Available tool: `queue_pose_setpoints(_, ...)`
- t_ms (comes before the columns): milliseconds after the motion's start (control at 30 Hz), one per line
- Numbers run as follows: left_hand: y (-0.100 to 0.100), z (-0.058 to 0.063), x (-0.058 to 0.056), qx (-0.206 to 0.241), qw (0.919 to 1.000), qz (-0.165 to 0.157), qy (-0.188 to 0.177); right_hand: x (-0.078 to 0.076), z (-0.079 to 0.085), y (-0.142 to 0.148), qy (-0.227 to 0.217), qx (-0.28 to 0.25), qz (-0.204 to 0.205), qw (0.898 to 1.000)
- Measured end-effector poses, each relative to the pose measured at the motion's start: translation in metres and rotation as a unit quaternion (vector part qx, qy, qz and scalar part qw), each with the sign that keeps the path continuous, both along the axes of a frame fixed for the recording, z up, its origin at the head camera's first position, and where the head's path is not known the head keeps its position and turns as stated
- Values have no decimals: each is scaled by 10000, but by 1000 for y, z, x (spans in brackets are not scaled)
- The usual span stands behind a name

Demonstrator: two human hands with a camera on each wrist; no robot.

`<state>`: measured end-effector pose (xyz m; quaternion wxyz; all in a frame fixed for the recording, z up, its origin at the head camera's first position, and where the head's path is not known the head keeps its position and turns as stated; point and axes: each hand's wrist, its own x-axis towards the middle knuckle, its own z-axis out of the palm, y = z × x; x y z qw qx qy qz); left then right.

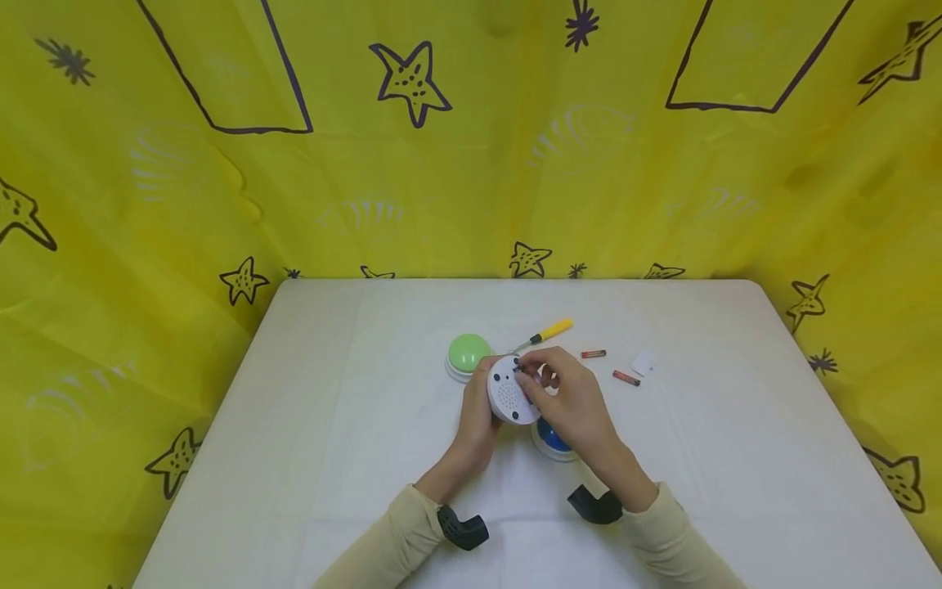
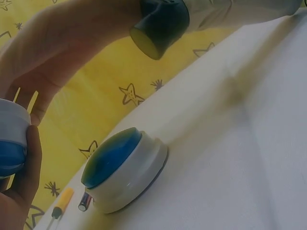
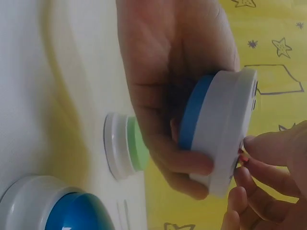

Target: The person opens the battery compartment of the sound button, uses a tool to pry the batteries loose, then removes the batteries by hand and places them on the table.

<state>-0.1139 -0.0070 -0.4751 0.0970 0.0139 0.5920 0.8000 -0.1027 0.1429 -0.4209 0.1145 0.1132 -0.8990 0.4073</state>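
Observation:
My left hand (image 1: 474,429) grips a round white push-button (image 1: 507,398) above the table, its underside turned up toward the head camera. That underside shows speaker holes and dark round spots; the button's blue dome (image 3: 195,112) faces away. At the battery compartment, my right hand (image 1: 572,401) pinches a small reddish battery (image 3: 243,157) between thumb and forefinger, mostly hidden by the fingers. Below the right hand, a second button with a blue dome (image 1: 550,437) sits on the table. A green-domed button (image 1: 468,354) stands just beyond the left hand.
A screwdriver with a yellow handle (image 1: 555,329) lies behind the hands. To the right are two loose batteries, one farther back (image 1: 593,354) and one nearer battery (image 1: 626,377), beside a small white cover (image 1: 643,362). A yellow patterned curtain (image 1: 471,188) surrounds the white table (image 1: 353,458).

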Motion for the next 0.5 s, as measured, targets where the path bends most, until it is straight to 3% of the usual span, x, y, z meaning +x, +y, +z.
queue_pose_setpoints(233,1,1,1,-251,9991,194,292,3,6,-3,-191,-67,-101,9997)
queue_pose_setpoints(500,-4,5,-1,-178,9986,410,282,3,7,7,-518,-259,-50,9983)
